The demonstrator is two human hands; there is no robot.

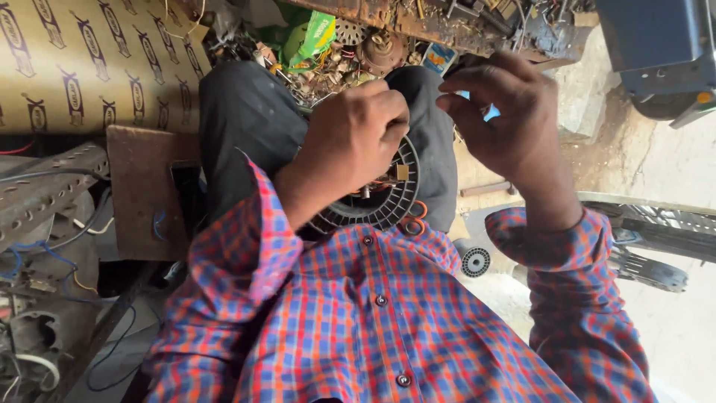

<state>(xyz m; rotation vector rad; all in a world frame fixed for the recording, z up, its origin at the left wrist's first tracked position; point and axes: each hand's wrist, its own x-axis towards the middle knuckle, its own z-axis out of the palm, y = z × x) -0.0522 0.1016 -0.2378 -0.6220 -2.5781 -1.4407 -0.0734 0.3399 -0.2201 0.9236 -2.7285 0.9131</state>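
Head cam, looks down, close.

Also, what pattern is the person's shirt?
Shirt: red, blue and orange check, clearest in the head view.

Left hand [356, 142] gripping round black stator [388, 201], right hand [507, 112] raised beside

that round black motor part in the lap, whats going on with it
A person in a checked shirt sits with a round black slotted motor part resting in the lap. The left hand is closed in a grip over its middle, where copper windings show. The right hand is raised just beside it, fingers pinched together; whether it holds a fine wire is too small to tell. A cluttered bench of scrap parts lies beyond the knees.
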